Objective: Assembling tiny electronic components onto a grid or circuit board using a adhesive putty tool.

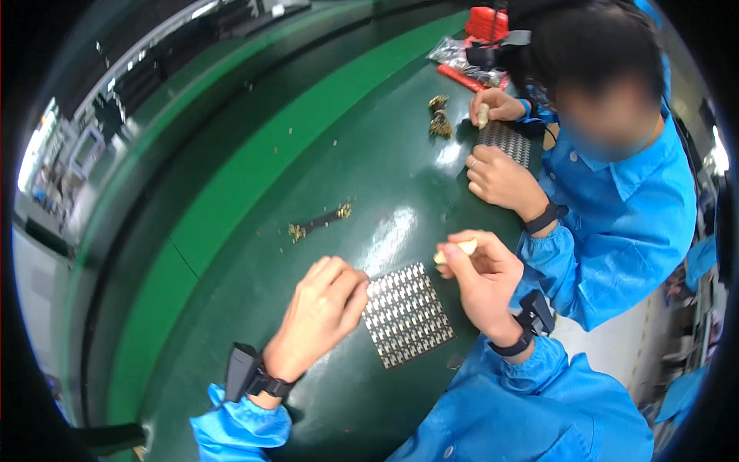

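My left hand (319,314) is closed, its thumb and bent fingers at the left edge of a square circuit board panel (408,316). The panel is dark with rows of small silvery parts and lies on the green table. My right hand (486,281) is held just beyond the panel's right corner, with thumb and fingers pinched together. A pale yellow piece (459,250), perhaps a finger cot, shows at those fingertips; anything between them is too small to make out. A dark bundle with gold-coloured ends (319,223) lies beyond the panel.
At my right, a co-worker in a blue smock (616,208) works with both hands over a similar panel (506,142). A second gold-ended bundle (439,117) lies near them. Clear plastic bags (454,55) and a red object (486,23) are farther back. A bright green strip (223,200) borders the table (254,308).
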Available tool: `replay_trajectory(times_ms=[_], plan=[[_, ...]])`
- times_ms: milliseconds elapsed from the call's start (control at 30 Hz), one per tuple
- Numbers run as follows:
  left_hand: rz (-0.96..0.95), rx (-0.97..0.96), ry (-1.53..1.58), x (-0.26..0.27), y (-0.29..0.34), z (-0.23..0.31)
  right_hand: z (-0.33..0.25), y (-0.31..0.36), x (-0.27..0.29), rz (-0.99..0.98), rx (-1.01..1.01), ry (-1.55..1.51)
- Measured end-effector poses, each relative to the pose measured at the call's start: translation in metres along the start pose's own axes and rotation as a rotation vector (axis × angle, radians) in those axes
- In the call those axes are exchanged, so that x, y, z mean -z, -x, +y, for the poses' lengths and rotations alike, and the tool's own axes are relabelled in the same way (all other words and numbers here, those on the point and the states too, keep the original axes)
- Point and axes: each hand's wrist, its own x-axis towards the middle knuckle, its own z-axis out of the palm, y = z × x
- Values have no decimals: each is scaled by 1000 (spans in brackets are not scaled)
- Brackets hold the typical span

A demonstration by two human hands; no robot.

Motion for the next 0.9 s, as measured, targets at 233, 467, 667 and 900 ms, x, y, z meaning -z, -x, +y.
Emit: replay_trajectory(times_ms=[233, 467, 667, 900], plan=[[-33, 60, -39, -5, -1, 11, 7, 25, 56, -28, -253, -78], [-37, 50, -150, -4, -2, 15, 1, 28, 47, -72, 87, 211], [-51, 80, -237, -3, 2, 17, -4, 26, 48, -102, 31, 140], [-68, 225, -273, 4, -14, 43, -8, 15, 55, -195, 52, 111]])
